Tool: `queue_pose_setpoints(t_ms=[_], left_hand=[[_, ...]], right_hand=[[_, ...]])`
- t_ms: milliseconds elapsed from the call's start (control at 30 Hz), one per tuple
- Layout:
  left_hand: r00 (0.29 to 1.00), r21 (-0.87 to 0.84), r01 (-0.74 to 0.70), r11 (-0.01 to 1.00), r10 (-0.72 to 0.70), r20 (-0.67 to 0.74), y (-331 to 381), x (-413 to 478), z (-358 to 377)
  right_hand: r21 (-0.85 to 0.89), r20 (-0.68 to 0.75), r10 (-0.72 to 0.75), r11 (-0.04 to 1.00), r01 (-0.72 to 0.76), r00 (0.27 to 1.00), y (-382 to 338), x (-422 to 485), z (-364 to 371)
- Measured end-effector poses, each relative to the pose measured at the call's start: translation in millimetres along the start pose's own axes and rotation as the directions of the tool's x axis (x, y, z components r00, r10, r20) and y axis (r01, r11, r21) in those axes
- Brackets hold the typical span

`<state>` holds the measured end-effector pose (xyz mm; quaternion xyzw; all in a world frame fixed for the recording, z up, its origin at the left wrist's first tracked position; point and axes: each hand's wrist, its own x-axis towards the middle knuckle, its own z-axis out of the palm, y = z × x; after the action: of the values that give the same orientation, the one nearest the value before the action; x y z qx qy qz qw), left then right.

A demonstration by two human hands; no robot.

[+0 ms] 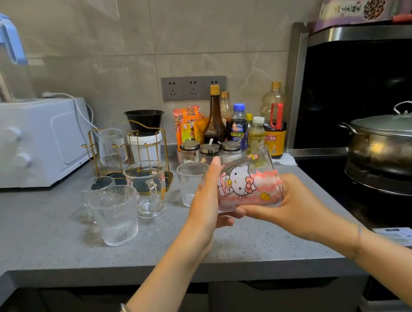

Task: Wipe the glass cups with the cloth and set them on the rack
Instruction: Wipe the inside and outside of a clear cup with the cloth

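Observation:
A printed glass cup (239, 177) with a cartoon cat lies tilted on its side above the counter, held between both hands. My left hand (205, 200) grips its base end, fingers straight up along the bottom. My right hand (284, 203) cups it from below at the mouth end. A pink-and-white cloth (266, 183) is stuffed inside the cup. The gold wire rack (125, 150) stands at the back with one clear glass (111, 147) upside down on it. Ribbed glasses (115, 214) (193, 183) and a handled glass mug (147, 187) stand on the counter in front of the rack.
A white microwave (22, 143) stands at the left, with a water jug (2, 51) on top. Sauce bottles and spice jars (235, 128) crowd the back wall. A steel pot (397, 141) sits on the black stove at the right. The grey counter edge (135, 267) runs in front.

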<state>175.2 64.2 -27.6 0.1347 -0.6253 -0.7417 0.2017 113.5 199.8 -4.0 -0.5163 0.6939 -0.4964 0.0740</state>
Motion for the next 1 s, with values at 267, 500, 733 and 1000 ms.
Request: queue_pose_setpoints(t_ms=[267,500,733,1000], left_hand=[[0.719,0.371,-0.672,0.641,0.686,0.116,-21,3,-15],[0.853,0.318,-0.518,0.794,0.507,0.124,-13,-3,-12],[0.965,0.14,-0.237,0.961,0.249,-0.076,-7,4,-1],[0.794,0.335,-0.591,0.734,0.603,0.079,-18,9,-18]], right_hand=[[0.46,0.112,0.277,0.837,-0.297,0.954,-14,3,-4],[0.388,-0.031,0.241,0.897,-0.211,0.97,-12,3,-3],[-0.013,-0.268,0.005,1.0,-0.009,0.964,-15,4,3],[0.371,0.081,0.22,0.899,-0.234,0.972,-14,7,-4]])
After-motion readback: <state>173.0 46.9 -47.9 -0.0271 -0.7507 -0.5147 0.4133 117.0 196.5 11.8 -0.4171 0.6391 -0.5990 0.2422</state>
